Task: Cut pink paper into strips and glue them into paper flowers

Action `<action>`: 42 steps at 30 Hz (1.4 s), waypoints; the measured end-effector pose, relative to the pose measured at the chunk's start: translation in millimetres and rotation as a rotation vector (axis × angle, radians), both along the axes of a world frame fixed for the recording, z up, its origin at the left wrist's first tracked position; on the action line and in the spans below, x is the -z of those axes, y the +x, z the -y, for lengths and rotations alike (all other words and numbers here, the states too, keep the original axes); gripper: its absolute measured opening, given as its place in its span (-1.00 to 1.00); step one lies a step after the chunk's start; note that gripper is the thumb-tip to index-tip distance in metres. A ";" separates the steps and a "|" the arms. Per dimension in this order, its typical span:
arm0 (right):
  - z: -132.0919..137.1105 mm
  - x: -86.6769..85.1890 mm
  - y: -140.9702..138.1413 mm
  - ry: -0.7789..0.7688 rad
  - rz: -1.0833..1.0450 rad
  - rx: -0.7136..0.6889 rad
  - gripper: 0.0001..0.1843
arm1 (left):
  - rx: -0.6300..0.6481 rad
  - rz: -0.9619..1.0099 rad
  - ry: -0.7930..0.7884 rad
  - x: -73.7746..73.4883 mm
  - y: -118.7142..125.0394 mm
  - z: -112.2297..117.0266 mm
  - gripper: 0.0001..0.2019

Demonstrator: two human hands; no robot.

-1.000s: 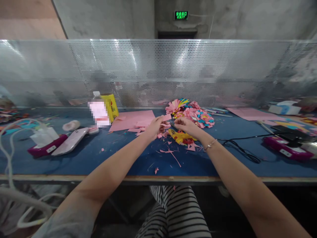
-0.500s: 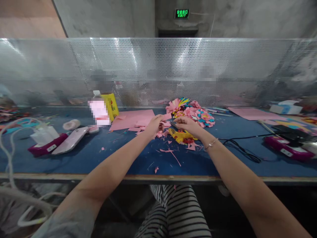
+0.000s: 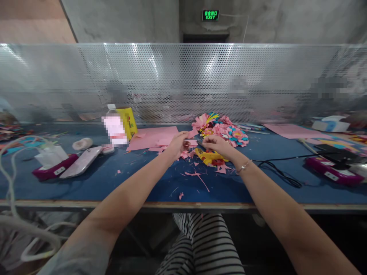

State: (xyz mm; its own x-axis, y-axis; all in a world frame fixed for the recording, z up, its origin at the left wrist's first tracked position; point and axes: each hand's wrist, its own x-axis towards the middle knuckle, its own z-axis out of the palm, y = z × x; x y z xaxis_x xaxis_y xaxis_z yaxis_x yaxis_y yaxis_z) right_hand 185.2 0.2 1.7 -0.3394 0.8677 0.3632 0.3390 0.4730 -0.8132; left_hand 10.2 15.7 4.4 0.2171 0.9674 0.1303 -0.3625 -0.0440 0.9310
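My left hand point(image 3: 179, 146) is closed on a small piece of pink paper point(image 3: 192, 133), which sticks out past the fingertips to the right. Facing it, my right hand point(image 3: 215, 144) is closed around what look like scissors; only a short grey metal part point(image 3: 200, 142) shows beside the fingers, close to the paper. Under and around both hands lie pink paper scraps point(image 3: 187, 154). A yellow wrapper point(image 3: 211, 157) rests below my right hand. Just behind stands a heap of paper flowers point(image 3: 226, 130) in pink, blue and yellow.
Pink sheets point(image 3: 155, 136) lie left of my hands, near a bottle point(image 3: 115, 130) and a yellow box point(image 3: 128, 121). A phone point(image 3: 83, 162) leans on a purple power strip point(image 3: 54, 168). Black cables point(image 3: 282, 173) run right. A perforated metal screen point(image 3: 160, 76) closes off the table's back.
The pink paper in my left hand has tilted slightly, and the fingers of my right hand have drawn closer together. The things on the table have stayed put.
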 end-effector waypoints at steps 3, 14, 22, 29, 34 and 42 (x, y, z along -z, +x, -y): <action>1.9 -0.3 0.1 0.005 0.001 -0.029 -0.81 | -0.008 -0.010 0.004 -1.4 -0.4 1.9 -0.94; 14.6 -3.7 -3.6 -0.163 0.072 -0.265 -0.55 | -0.060 -0.023 0.028 -4.2 0.3 4.7 -0.92; -3.7 -0.5 0.3 -0.092 -0.021 0.191 -0.40 | -0.039 0.013 0.041 -1.7 -1.2 1.4 -0.92; 1.3 0.4 -4.3 -0.073 -0.067 0.159 -0.41 | -0.020 0.025 0.028 -3.0 -1.4 2.0 -0.92; -15.0 5.2 3.3 -0.082 -0.233 0.263 -0.22 | -0.026 0.020 0.004 -5.7 -1.1 5.2 -0.92; -27.8 0.3 30.7 0.217 -0.526 0.441 -0.08 | -0.030 0.022 0.000 -6.0 -1.2 5.7 -0.93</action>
